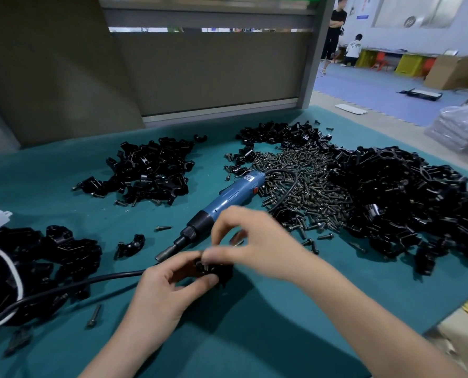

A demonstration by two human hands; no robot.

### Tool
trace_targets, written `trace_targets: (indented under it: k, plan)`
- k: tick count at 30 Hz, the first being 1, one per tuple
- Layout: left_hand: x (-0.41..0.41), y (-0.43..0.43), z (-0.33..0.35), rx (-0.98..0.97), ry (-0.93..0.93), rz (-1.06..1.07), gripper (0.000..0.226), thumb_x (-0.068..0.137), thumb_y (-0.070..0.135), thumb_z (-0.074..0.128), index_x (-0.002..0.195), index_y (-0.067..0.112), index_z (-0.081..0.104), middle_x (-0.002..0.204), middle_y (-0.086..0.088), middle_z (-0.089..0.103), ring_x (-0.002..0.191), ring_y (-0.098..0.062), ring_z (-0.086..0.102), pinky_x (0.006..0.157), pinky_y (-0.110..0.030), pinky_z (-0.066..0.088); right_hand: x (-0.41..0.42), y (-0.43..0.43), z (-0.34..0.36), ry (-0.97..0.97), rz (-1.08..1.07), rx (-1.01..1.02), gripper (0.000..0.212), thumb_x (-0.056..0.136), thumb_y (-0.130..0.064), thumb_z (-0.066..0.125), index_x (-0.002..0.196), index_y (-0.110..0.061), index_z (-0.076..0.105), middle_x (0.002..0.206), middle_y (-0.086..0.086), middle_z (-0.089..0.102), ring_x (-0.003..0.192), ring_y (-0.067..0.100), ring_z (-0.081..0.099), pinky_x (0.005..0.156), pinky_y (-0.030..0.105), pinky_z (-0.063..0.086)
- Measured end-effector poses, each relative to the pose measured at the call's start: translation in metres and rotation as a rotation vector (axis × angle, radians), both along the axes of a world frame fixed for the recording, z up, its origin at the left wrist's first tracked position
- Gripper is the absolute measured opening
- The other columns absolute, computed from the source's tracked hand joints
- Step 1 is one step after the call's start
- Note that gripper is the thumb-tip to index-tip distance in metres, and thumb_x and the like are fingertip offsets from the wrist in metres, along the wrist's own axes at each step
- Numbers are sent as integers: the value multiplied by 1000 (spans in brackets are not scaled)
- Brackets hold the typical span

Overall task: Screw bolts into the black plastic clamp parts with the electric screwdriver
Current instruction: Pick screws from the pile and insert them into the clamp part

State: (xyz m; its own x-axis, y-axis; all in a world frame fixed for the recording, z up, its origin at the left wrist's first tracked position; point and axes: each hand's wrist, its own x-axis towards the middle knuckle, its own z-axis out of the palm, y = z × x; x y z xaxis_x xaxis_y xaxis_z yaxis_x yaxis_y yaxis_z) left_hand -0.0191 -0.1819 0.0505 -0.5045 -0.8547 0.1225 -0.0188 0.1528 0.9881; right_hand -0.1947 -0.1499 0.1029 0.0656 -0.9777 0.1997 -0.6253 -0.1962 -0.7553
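Head: electric screwdriver (221,205) diagonal, bit lower-left

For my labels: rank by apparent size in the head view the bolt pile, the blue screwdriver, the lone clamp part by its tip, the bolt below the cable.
bolt pile
blue screwdriver
lone clamp part
bolt below the cable
Last two are similar in length, the clamp part bulkier.

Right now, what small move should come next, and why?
Probably the right hand releases the bolt it pinches into the clamp, held by the left hand, and picks up the screwdriver, which lies untouched beside them.
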Motion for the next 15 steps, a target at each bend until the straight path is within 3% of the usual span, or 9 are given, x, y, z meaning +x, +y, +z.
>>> trace_targets:
  k: [2,4,6,8,10,15]
  plan:
    - [0,-1,-3,39,-3,9,33,58,25,77,89,37,77,89,3,76,78,-10,72,69,-16,54,-26,-13,3,-24,-196,-77,6,82,-26,71,83,-23,65,78,-16,62,69,-7,56,69,10,47]
    - [1,-2,-5,75,7,7,33,57,25,78,89,35,77,87,0,76,73,-16,73,66,-18,55,-59,-34,6,161,-415,-56,13,88,-13,65,98,-21,68,86,-13,63,72,-5,55,69,12,50]
    - [1,-2,-6,93,16,7,33,57,25,79,89,34,77,86,-1,76,71,-19,73,64,-18,55,-91,-56,2,363,-524,69,23,91,-4,60,107,-18,71,98,-1,68,80,10,61,74,19,50]
    - [2,-3,-7,102,16,4,34,56,27,80,90,33,77,87,-1,76,71,-22,73,65,-20,56,-109,-73,-5,513,-495,165,26,91,-1,57,104,-17,74,107,5,71,92,22,65,88,31,52]
    - [3,-4,-8,109,8,5,36,57,29,81,92,31,77,87,-2,75,72,-22,73,66,-22,57,-115,-86,-10,659,-392,242,27,90,-1,58,101,-18,75,107,5,71,96,25,66,91,37,53]
    - [3,-7,-12,117,3,6,35,58,26,81,93,33,77,89,-1,76,72,-23,73,68,-25,58,-113,-97,-8,808,-256,279,24,89,-3,60,102,-17,74,107,5,70,95,25,65,90,38,53]
